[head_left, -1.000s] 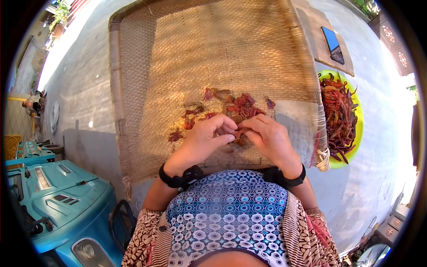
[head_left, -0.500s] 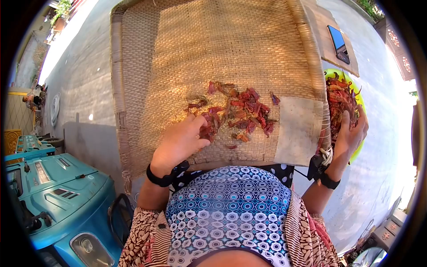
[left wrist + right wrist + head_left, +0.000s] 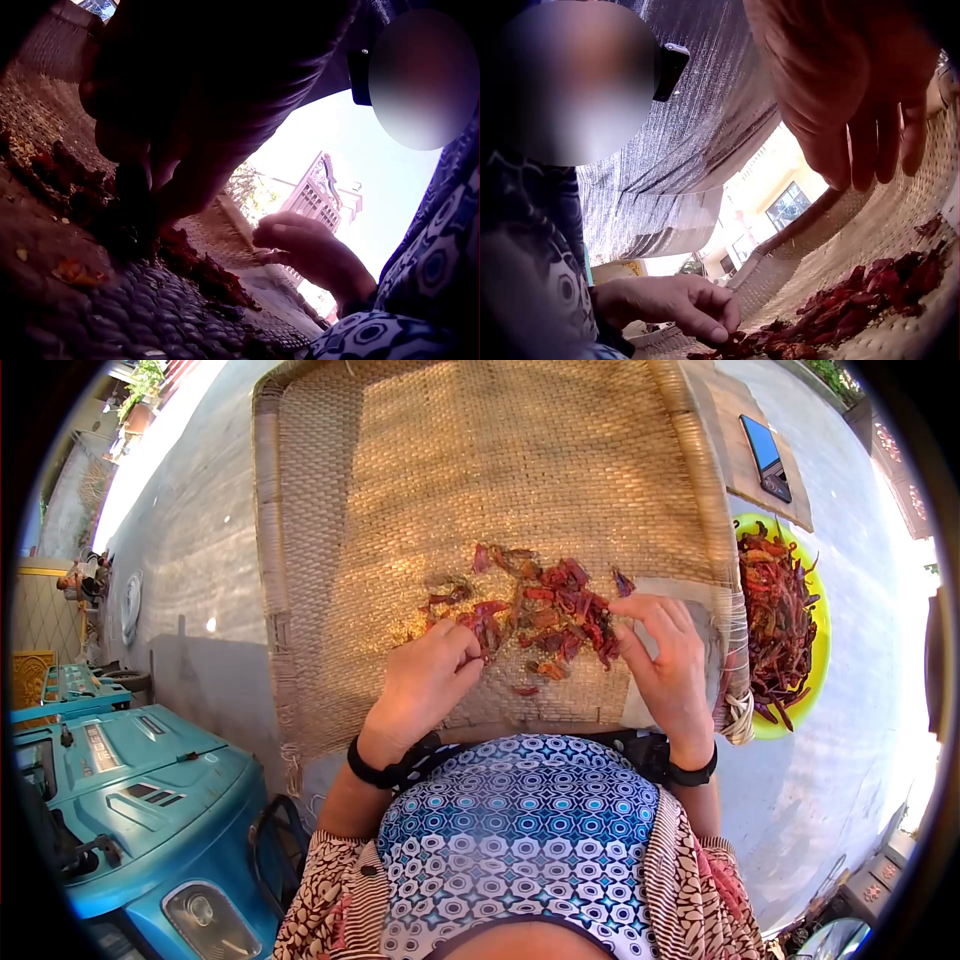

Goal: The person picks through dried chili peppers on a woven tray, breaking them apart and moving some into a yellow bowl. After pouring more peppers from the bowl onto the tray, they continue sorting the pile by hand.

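In the head view my left hand (image 3: pixel 428 678) is low over the woven tray (image 3: pixel 500 470), fingers curled at the left part of the torn dried red chilies (image 3: pixel 560 595). Its thumb and fingers pinch a dried chili piece, also seen in the right wrist view, where the left hand (image 3: pixel 682 304) touches the heap's edge. My right hand (image 3: pixel 668 670) hovers beside the heap's right end, thumb and fingers apart. From the right wrist, its fingers (image 3: pixel 862 150) hang loosely above the tray with nothing visible in them. Yellow seeds (image 3: pixel 405 625) lie scattered left of the heap.
Right of the tray is a yellow-green basin (image 3: pixel 822 650) full of whole dried chilies (image 3: pixel 775 620). A phone (image 3: pixel 765 455) lies on a board behind it. A flat pale patch (image 3: pixel 640 705) covers the tray's near right corner. At left stands a blue-green vehicle (image 3: pixel 140 790).
Both hands were together over the chilies; then my right hand reached into the basin and has returned over the tray's right side. My left hand has moved left to the heap's left part.
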The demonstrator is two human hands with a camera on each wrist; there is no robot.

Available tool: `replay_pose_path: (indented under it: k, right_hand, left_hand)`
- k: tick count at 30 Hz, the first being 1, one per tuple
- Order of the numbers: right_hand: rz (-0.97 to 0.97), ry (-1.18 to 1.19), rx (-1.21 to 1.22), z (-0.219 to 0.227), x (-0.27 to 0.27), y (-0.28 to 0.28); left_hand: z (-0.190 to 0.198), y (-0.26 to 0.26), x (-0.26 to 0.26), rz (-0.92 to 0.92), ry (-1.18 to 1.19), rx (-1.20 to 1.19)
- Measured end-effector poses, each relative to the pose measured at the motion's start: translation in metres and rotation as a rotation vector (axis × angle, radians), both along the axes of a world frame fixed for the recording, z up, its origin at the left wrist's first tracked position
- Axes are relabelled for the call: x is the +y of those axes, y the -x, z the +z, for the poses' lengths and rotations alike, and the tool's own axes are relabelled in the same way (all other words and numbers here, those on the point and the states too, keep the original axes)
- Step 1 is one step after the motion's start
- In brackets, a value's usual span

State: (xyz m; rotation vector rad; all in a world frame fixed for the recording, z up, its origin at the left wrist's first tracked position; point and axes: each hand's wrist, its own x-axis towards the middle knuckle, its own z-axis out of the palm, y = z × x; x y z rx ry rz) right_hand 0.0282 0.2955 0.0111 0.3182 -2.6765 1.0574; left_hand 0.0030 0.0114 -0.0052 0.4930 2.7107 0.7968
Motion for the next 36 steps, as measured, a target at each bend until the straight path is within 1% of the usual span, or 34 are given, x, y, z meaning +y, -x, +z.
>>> replay_pose_path:
  k: [3,6,7,10,11,14,15,17,18,20,21,22,24,26,27,30,33,34,35,36]
  right_hand:
    - [0.159,0.189,-0.347,0.007,-0.016,-0.001]
    - [0.294,0.303,-0.434,0.0,-0.034,-0.001]
    - [0.298,0.297,-0.322,-0.01,-0.041,-0.003]
    - [0.318,0.374,-0.523,-0.013,-0.042,-0.002]
    - [0.31,0.408,-0.503,-0.014,-0.041,-0.002]
    - [0.284,0.244,-0.41,-0.011,-0.031,-0.005]
    - [0.237,0.229,-0.374,-0.008,-0.027,-0.007]
    - [0.145,0.2,-0.304,0.001,-0.014,-0.01]
    - [0.059,0.227,-0.27,0.005,-0.005,-0.011]
    - [-0.118,0.279,-0.202,0.011,0.019,-0.015]
    - [-0.245,0.336,-0.129,0.01,0.033,-0.016]
    - [-0.371,0.392,-0.052,0.009,0.046,-0.017]
    - [-0.683,0.235,0.126,0.016,0.066,-0.017]
    - [-0.812,0.321,0.25,0.006,0.093,-0.016]
    - [-0.858,0.312,0.205,0.006,0.103,-0.016]
    - [-1.062,-0.029,0.007,0.005,0.109,-0.02]
    - [-0.918,0.17,0.031,0.006,0.077,-0.019]
    - [-0.874,0.237,0.036,0.006,0.07,-0.019]
    - [-0.738,0.209,0.051,-0.005,0.069,-0.02]
    - [-0.592,0.176,0.065,-0.005,0.063,-0.019]
  left_hand:
    - [0.017,0.0,0.007,0.005,-0.145,-0.122]
    - [0.015,0.001,0.016,0.023,-0.436,-0.32]
    - [0.014,0.0,0.02,0.02,-0.493,-0.37]
    - [0.008,0.0,0.03,0.031,-0.632,-0.499]
    - [0.004,0.0,0.032,0.043,-0.66,-0.53]
    - [0.001,0.001,0.041,0.028,-0.686,-0.579]
    - [0.001,0.002,0.043,0.015,-0.685,-0.588]
    - [0.004,0.007,0.045,-0.057,-0.511,-0.457]
    - [0.005,0.01,0.045,-0.093,-0.422,-0.392]
    - [0.001,0.012,0.043,-0.193,-0.317,-0.29]
    - [-0.002,0.013,0.043,-0.246,-0.266,-0.238]
    - [-0.005,0.015,0.045,-0.233,-0.223,-0.158]
    - [-0.01,0.018,0.048,-0.199,-0.139,0.003]
    - [-0.02,0.023,0.054,-0.124,-0.134,0.075]
    - [-0.024,0.024,0.056,-0.086,-0.129,0.109]
    - [-0.026,0.027,0.058,-0.093,-0.076,0.087]
    - [-0.024,0.03,0.058,-0.136,0.006,0.133]
    - [-0.023,0.03,0.058,-0.13,-0.016,0.128]
    - [-0.02,0.029,0.058,-0.129,-0.038,0.125]
    - [-0.019,0.028,0.059,-0.129,-0.062,0.123]
